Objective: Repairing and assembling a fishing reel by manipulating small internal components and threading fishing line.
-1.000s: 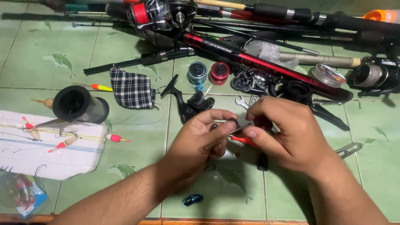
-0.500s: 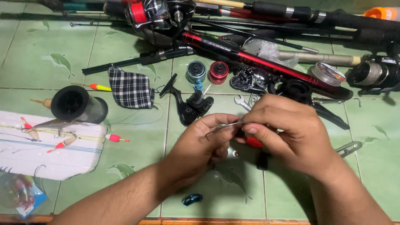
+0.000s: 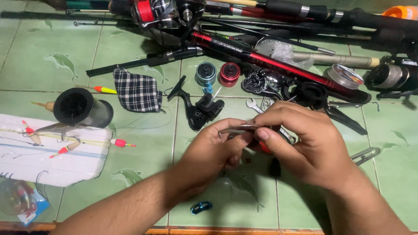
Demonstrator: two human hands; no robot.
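My left hand [image 3: 213, 154] and my right hand [image 3: 305, 146] meet over the green tiled floor [image 3: 143, 152]. Together they pinch a thin silvery metal strip [image 3: 237, 129] between thumbs and forefingers. A bit of red [image 3: 264, 148] shows under my right fingers; what it is stays hidden. Just beyond the hands lie a black reel body [image 3: 201, 109] and a small silver wrench [image 3: 254, 104]. A small blue ring-shaped part [image 3: 201, 207] lies on the floor below my left wrist.
Fishing rods, one red and black [image 3: 278, 61], lie across the top with reels [image 3: 165, 15]. A blue spool [image 3: 206, 73], red spool [image 3: 229, 74], checked cloth [image 3: 137, 90], black line spool [image 3: 80, 108] and white foam board with floats [image 3: 43, 150] lie left. Silver clip [image 3: 365, 155] at right.
Both hands have shifted slightly down and right while still holding the metal strip. My right fingers now close more over its end.
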